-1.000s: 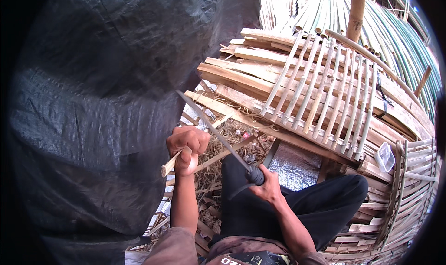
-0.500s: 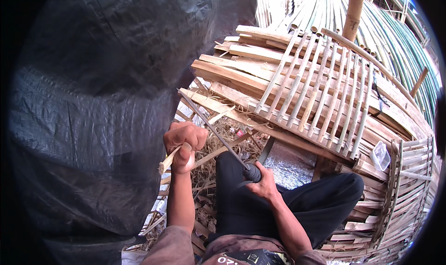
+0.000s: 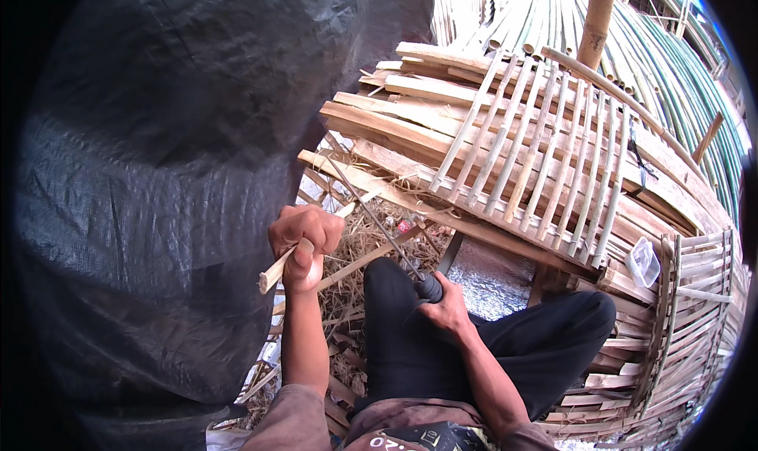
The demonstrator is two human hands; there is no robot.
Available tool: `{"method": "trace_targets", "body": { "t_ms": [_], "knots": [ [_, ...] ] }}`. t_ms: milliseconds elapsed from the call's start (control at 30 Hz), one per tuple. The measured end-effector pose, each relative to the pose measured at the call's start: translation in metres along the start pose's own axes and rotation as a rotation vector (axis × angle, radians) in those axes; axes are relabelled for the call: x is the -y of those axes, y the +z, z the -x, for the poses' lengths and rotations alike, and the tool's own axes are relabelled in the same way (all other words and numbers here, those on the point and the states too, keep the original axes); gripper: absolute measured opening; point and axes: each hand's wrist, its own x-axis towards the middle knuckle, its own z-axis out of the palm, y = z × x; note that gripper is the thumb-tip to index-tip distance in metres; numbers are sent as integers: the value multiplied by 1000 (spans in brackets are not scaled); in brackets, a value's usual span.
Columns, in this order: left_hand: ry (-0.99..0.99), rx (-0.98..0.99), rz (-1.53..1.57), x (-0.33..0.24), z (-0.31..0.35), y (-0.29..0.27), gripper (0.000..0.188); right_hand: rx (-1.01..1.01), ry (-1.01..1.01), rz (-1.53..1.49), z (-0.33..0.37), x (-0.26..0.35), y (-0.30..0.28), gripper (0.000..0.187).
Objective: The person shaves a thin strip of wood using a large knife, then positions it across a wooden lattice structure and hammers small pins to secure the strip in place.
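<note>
My left hand (image 3: 306, 242) is closed in a fist around a split bamboo strip (image 3: 273, 274), whose pale cut end sticks out at lower left, by the thumb. My right hand (image 3: 448, 302) grips the dark wrapped handle (image 3: 429, 288) of a long knife over my right-of-centre lap. From there the thin blade (image 3: 377, 223) slants up and left, its tip near the end of a bamboo board. The blade passes just right of my left fist, apart from it. My fingers hide the middle of the strip.
Split bamboo boards (image 3: 403, 123) are stacked ahead, with a row of thin bamboo sticks (image 3: 517, 147) across them. A dark tarp (image 3: 158, 214) hangs at left. Shavings (image 3: 347, 317) lie below. A clear plastic container (image 3: 643, 263) sits right, beside a slatted bamboo panel (image 3: 699, 317).
My left fist has shifted slightly left and down with the strip. The knife has turned so its blade looks thinner, and its tip has moved a little right.
</note>
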Motion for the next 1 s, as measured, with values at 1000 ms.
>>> {"method": "trace_targets", "body": {
  "t_ms": [1000],
  "knots": [
    [135, -343, -47, 13, -5, -5, 71, -1, 54, -40, 7, -1, -7, 59]
  ]
}}
